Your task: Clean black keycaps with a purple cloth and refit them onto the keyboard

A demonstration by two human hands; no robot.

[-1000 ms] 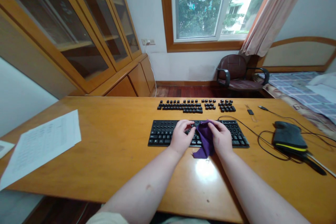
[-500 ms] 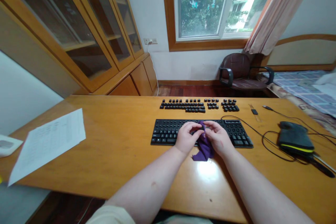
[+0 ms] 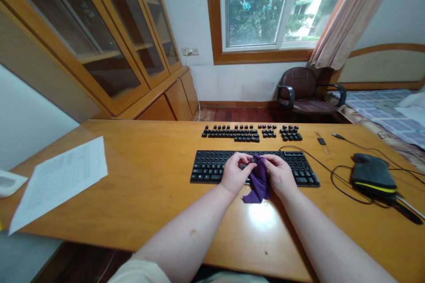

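Above the black keyboard (image 3: 207,166), my two hands are close together. My left hand (image 3: 236,171) pinches a small black keycap (image 3: 253,159) between thumb and fingertips. A purple cloth (image 3: 259,185) is gripped by my right hand (image 3: 278,172), its upper edge against the keycap and its lower end hanging to the desk in front of the keyboard. My hands and the cloth hide the keyboard's middle. Loose black keycaps (image 3: 246,139) lie in rows behind the keyboard. Many key positions in its upper rows and right block look bare of caps.
A keycap puller (image 3: 321,141) lies right of the loose caps. Farther right are a black cable (image 3: 335,172) and a dark grey pouch with a yellow stripe (image 3: 374,174). Printed paper sheets (image 3: 63,177) lie on the left of the wooden desk (image 3: 149,177).
My right hand has shifted slightly right, away from the left fingertips. The cloth is spread more widely between them, and the dark keycap shows at its top edge.
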